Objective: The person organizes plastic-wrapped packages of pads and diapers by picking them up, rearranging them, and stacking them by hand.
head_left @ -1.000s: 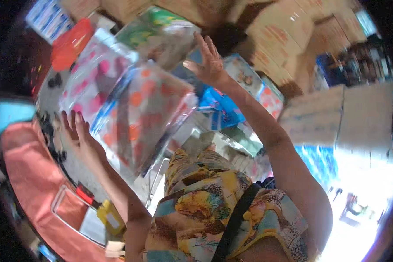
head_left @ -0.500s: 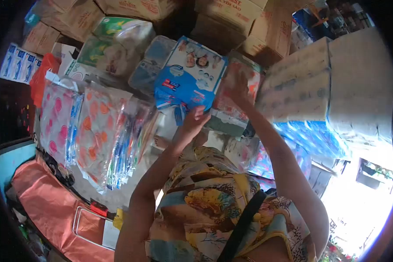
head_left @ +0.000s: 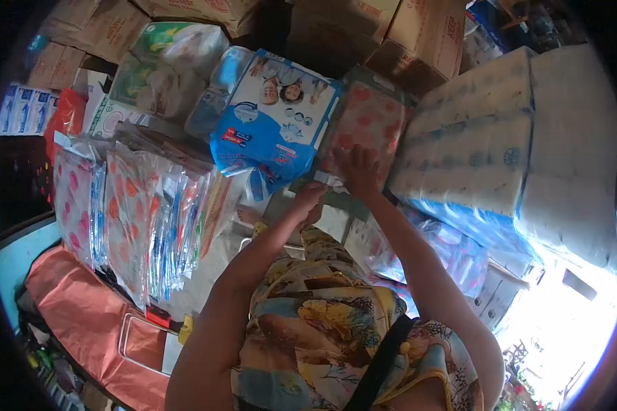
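My right hand [head_left: 358, 170] lies with fingers spread on the lower part of a clear plastic packet [head_left: 370, 113] with a red pattern. At that packet's lower left corner, my left hand [head_left: 310, 197] has its fingers curled on the edge, near a small whitish flap [head_left: 329, 180]. Left of the packet sits a blue and white adult diaper pack [head_left: 271, 120] with people printed on it. Its bottom plastic is gathered and crumpled just above my left hand. Neither hand touches the diaper pack.
Tall wrapped paper stacks [head_left: 473, 130] stand on the right. Cardboard boxes [head_left: 425, 41] line the back. At left are upright patterned plastic packets [head_left: 130, 205], a green and white pack [head_left: 168, 75] and a salmon-coloured cover [head_left: 82, 308]. Pink-blue bags [head_left: 452, 250] lie low right.
My left hand has left the diaper pack's bottom and come to the red-patterned packet's corner. My right hand has slid down that packet toward me. The view has shifted slightly.
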Demonstrator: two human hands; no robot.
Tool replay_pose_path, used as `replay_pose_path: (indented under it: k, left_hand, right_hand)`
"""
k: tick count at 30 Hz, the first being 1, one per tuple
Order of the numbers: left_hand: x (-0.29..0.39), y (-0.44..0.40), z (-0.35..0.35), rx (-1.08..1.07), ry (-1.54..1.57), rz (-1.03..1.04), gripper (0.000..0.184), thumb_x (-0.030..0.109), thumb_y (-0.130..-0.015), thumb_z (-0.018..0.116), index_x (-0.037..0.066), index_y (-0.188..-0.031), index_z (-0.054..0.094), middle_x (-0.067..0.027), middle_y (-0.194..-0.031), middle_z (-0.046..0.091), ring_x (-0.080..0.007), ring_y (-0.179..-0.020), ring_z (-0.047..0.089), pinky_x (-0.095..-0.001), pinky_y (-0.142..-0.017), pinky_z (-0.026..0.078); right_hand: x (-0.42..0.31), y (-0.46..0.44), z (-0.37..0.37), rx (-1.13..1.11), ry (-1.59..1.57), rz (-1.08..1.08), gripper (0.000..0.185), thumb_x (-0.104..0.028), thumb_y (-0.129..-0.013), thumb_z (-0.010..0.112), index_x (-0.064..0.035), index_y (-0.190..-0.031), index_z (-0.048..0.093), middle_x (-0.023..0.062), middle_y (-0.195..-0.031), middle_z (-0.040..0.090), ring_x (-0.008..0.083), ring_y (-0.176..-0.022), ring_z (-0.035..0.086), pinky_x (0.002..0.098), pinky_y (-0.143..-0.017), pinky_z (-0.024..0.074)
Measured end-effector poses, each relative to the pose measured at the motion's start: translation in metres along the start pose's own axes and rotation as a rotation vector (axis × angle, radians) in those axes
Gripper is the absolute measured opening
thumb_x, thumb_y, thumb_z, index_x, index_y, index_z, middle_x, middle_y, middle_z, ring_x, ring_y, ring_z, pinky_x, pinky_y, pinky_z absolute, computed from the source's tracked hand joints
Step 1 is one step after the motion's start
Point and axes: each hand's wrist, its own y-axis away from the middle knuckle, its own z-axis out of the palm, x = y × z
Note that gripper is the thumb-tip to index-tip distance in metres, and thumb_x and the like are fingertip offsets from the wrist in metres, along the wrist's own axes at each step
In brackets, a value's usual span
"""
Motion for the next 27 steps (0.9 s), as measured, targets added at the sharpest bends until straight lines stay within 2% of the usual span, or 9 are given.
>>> replay_pose_path:
  k: [2,6,10,12,15,17,20,24,27]
  left_hand:
    - [-0.001,-0.002,-0.003,-0.104,0.076,-0.056,0.032,0.028,-0.077,0.056,0.007,-0.101,0.052,-0.0011,-0.073,0.050,-0.0078,-0.053,0.045,-0.0234,-0.042,0.034]
    - [-0.001,-0.007,0.001,-0.017,0.000,-0.054,0.031,0.028,-0.077,0.055,0.008,-0.101,0.052,-0.0005,-0.071,0.051,-0.0081,-0.052,0.043,-0.0227,-0.042,0.033]
    - [-0.002,-0.014,0.002,-0.040,0.026,-0.123,0.034,0.030,-0.076,0.056,0.009,-0.102,0.052,-0.0012,-0.075,0.051,-0.0099,-0.060,0.046,-0.0254,-0.050,0.037]
    - [-0.002,-0.016,0.002,-0.005,0.008,-0.135,0.034,0.031,-0.076,0.056,0.009,-0.103,0.051,-0.0012,-0.077,0.051,-0.0105,-0.064,0.047,-0.0269,-0.053,0.038]
    - [0.000,-0.015,0.005,-0.016,0.062,-0.176,0.034,0.033,-0.076,0.055,0.010,-0.101,0.052,-0.0010,-0.079,0.051,-0.0115,-0.068,0.047,-0.0296,-0.058,0.039]
    - [0.013,-0.004,0.012,0.153,0.132,-0.171,0.020,0.025,-0.073,0.057,0.008,-0.083,0.055,0.0011,-0.067,0.049,-0.0103,-0.056,0.045,-0.0256,-0.048,0.037]
    - [-0.002,-0.013,0.003,0.034,0.057,-0.127,0.026,0.033,-0.077,0.054,0.011,-0.089,0.053,-0.0002,-0.071,0.049,-0.0107,-0.066,0.048,-0.0287,-0.057,0.038]
    - [0.000,-0.010,0.001,-0.011,0.020,-0.129,0.028,0.035,-0.077,0.054,0.010,-0.089,0.054,0.0002,-0.071,0.050,-0.0098,-0.066,0.048,-0.0288,-0.055,0.038]
    - [0.009,-0.010,0.014,-0.154,0.035,-0.147,0.035,0.029,-0.074,0.059,0.007,-0.100,0.051,-0.0039,-0.072,0.052,-0.0106,-0.064,0.048,-0.0251,-0.054,0.039]
  right_hand:
    - [0.008,-0.004,0.004,0.055,0.000,-0.050,0.065,-0.014,-0.068,0.055,-0.0229,-0.125,0.024,0.0216,-0.125,0.023,0.0442,-0.111,0.026,0.0559,-0.079,0.0328]
    - [0.018,-0.009,0.008,0.190,-0.005,-0.162,0.054,-0.010,-0.070,0.048,-0.0187,-0.121,0.031,0.0214,-0.117,0.034,0.0429,-0.103,0.037,0.0445,-0.072,0.0434]
    - [0.036,-0.020,0.027,0.188,-0.118,-0.108,0.054,-0.009,-0.069,0.048,-0.0186,-0.120,0.033,0.0176,-0.120,0.035,0.0345,-0.106,0.039,0.0420,-0.076,0.0406]
    - [0.048,-0.029,0.020,0.151,-0.462,-0.029,0.049,-0.010,-0.070,0.050,-0.0142,-0.118,0.038,0.0136,-0.113,0.046,0.0286,-0.099,0.047,0.0355,-0.076,0.0414]
    - [0.068,-0.045,0.027,0.098,-0.526,-0.038,0.045,-0.011,-0.070,0.052,-0.0111,-0.114,0.043,0.0123,-0.107,0.051,0.0276,-0.096,0.050,0.0335,-0.076,0.0409]
    - [0.073,-0.046,0.032,0.138,-0.545,-0.040,0.043,-0.011,-0.069,0.052,-0.0102,-0.112,0.045,0.0131,-0.106,0.051,0.0280,-0.095,0.050,0.0336,-0.077,0.0406]
    - [0.062,-0.038,0.023,0.187,-0.567,0.020,0.040,-0.011,-0.069,0.053,-0.0091,-0.109,0.048,0.0147,-0.104,0.052,0.0288,-0.093,0.051,0.0336,-0.077,0.0404]
    - [0.061,-0.034,0.029,0.209,-0.620,0.045,0.039,-0.010,-0.069,0.052,-0.0086,-0.108,0.049,0.0167,-0.100,0.053,0.0297,-0.091,0.052,0.0340,-0.076,0.0407]
    - [0.049,-0.029,0.012,0.162,-0.681,0.044,0.041,-0.009,-0.067,0.053,-0.0079,-0.108,0.048,0.0171,-0.096,0.055,0.0304,-0.090,0.052,0.0342,-0.075,0.0408]
